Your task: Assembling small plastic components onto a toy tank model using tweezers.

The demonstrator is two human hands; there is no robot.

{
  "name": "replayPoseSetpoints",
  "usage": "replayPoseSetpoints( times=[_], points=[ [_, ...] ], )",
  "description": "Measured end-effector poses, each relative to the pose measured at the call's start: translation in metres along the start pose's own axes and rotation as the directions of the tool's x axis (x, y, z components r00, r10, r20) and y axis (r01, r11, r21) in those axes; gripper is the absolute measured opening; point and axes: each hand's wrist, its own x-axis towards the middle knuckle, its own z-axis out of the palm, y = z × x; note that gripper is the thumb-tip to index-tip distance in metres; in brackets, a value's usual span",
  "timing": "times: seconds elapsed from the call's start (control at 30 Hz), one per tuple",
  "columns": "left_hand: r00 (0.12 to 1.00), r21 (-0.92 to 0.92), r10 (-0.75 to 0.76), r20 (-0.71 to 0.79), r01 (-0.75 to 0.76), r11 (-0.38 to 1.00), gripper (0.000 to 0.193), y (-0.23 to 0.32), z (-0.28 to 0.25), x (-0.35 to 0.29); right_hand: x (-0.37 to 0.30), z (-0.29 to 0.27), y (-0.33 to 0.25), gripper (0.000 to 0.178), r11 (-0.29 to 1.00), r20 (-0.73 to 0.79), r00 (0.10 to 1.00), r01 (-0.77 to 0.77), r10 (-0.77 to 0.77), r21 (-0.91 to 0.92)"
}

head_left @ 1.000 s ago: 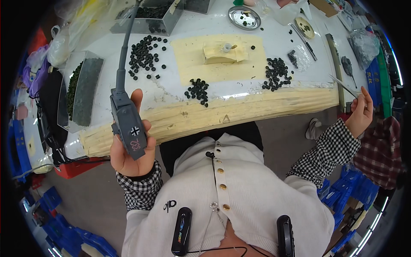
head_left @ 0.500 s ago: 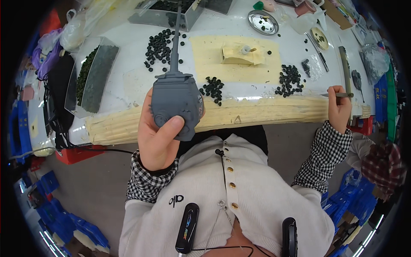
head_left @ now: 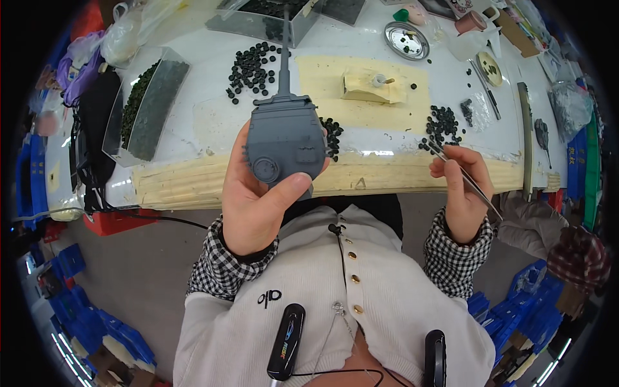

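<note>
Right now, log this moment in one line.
left hand: holding grey long-barrelled model tank turret | right hand: holding slender silvery metal tool | near tool: small round black pieces

I see a grey model turret (head_left: 287,135), black-and-white checked cuffs (head_left: 454,258), a white bench (head_left: 206,77) with a yellowish near edge (head_left: 393,177), black round pieces (head_left: 442,124), purple plastic (head_left: 73,74) at left.
</note>
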Motion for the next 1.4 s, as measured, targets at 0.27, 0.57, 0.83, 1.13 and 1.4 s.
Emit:
replayPoseSetpoints(
  times=[0.27,0.57,0.83,1.13,1.4],
  points=[
    [0.998,-0.025,-0.04,-0.041,0.039,0.999,0.069,0.004,0.007,0.001,0.009,0.016,0.012,0.02,0.998,0.095,0.995,0.012,-0.007,-0.056],
    [0.994,0.09,0.107,-0.008,-0.106,0.99,0.092,0.001,0.009,0.0,0.006,0.028,0.023,0.015,0.996,-0.019,1.0,0.017,-0.019,-0.091],
    [0.985,0.169,0.169,-0.014,-0.165,0.972,0.076,-0.006,0.008,0.001,0.012,0.028,0.013,0.014,0.966,0.038,0.991,0.133,-0.128,-0.22],
    [0.992,0.22,0.085,0.092,-0.103,0.97,0.019,-0.013,0.004,0.013,0.026,0.045,-0.036,0.017,0.834,0.265,0.831,0.534,-0.489,-0.136],
    [0.965,0.406,0.149,0.215,-0.227,0.885,0.013,-0.007,0.0,0.016,0.038,0.067,-0.055,0.022,0.71,0.452,0.645,0.703,-0.616,-0.036]
  ],
)
